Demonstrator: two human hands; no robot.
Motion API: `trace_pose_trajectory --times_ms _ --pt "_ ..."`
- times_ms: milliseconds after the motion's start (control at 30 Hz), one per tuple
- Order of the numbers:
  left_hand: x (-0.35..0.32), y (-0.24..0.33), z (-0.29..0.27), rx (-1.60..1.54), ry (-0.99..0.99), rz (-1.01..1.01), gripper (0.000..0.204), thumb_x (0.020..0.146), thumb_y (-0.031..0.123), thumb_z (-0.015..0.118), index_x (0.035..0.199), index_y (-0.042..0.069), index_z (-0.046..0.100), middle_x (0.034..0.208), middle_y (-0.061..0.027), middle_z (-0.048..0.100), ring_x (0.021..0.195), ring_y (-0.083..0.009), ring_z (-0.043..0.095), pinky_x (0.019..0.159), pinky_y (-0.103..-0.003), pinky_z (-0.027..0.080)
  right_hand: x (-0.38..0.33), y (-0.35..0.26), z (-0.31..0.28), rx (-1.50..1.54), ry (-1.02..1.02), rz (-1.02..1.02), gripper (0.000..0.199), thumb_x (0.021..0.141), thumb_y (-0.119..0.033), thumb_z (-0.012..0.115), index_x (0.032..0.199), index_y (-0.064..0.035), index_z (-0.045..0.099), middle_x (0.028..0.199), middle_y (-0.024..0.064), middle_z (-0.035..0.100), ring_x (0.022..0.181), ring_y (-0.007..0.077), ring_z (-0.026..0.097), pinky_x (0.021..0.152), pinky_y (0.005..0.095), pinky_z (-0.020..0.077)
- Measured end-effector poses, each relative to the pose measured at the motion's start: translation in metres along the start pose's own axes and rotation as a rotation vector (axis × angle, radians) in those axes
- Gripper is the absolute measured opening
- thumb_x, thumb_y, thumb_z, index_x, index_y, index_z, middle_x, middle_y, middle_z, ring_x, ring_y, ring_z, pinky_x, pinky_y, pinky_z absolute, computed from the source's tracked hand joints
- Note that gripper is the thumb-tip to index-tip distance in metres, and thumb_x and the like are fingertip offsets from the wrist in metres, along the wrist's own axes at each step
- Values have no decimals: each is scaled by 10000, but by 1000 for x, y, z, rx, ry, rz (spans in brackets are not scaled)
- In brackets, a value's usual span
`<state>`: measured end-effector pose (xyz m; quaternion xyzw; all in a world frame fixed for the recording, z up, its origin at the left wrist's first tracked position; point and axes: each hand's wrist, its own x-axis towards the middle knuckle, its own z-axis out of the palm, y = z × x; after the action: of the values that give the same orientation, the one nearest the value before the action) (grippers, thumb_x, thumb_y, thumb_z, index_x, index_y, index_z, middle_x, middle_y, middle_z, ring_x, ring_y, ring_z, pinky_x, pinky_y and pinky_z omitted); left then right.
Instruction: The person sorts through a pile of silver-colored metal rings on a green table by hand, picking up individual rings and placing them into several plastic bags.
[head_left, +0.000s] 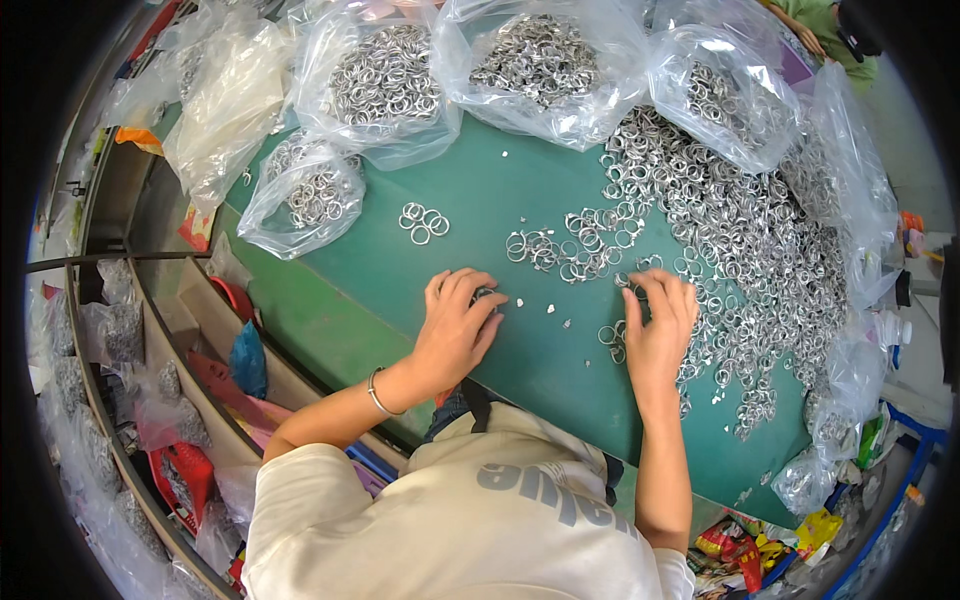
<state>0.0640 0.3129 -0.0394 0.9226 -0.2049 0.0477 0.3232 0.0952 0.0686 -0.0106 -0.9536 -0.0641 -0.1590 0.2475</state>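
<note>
On the green table (545, 350), my left hand (452, 328) rests with curled fingers, and some metal rings (483, 294) show partly between its thumb and fingertips. How many it holds is hidden. My right hand (660, 322) is at the near left side of a large heap of silver metal rings (745, 255), its thumb and forefinger pinched at a ring (622, 280). Loose rings (575, 255) lie spread just beyond that hand, and others (612, 340) sit beside its wrist. Farther left, a small group of rings (425, 222) lies apart.
Clear plastic bags of metal pieces (385, 80) line the far edge, with a smaller bag (305, 195) at the left. Tiny white scraps (550, 309) dot the table. Left of it stand grey bins (200, 310) and a blue bag (248, 360). Another person's hand (810, 42) shows far right.
</note>
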Motion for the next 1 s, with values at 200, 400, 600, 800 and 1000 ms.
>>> trace_pose_trajectory --times_ms 200,400,600,800,1000 --pt "2 9 -6 -5 30 -28 334 741 -23 658 1056 57 583 1130 -118 512 1096 -312 486 993 -493 311 -4 0 1 20 -72 16 101 755 -24 686 833 -39 623 937 65 599 901 253 515 765 357 364" --pt "30 31 -1 -86 -5 62 327 753 -14 656 1064 61 586 1121 -107 526 1056 -298 504 925 -446 341 -44 -25 -27 587 -411 186 203 721 36 701 897 -9 610 844 113 613 733 285 582 669 368 467" --pt "39 50 15 -100 -107 139 312 761 0 663 1059 60 592 1083 -90 549 988 -266 523 868 -405 349 -79 -10 -66 405 -392 209 246 767 -19 673 1009 -10 626 920 128 612 863 305 566 784 378 450" --pt "44 74 33 -100 -174 169 321 751 -3 670 1058 60 600 1089 -81 543 974 -248 517 849 -375 333 -142 53 -114 -49 38 474 188 755 -4 683 937 2 636 952 151 600 891 325 551 798 403 443" --pt "48 107 60 -125 -212 269 356 743 14 684 1083 73 595 1102 -78 543 996 -254 521 856 -394 336 -189 89 -132 -193 18 605 269 734 -21 709 988 -4 623 978 140 557 918 325 515 832 411 418"
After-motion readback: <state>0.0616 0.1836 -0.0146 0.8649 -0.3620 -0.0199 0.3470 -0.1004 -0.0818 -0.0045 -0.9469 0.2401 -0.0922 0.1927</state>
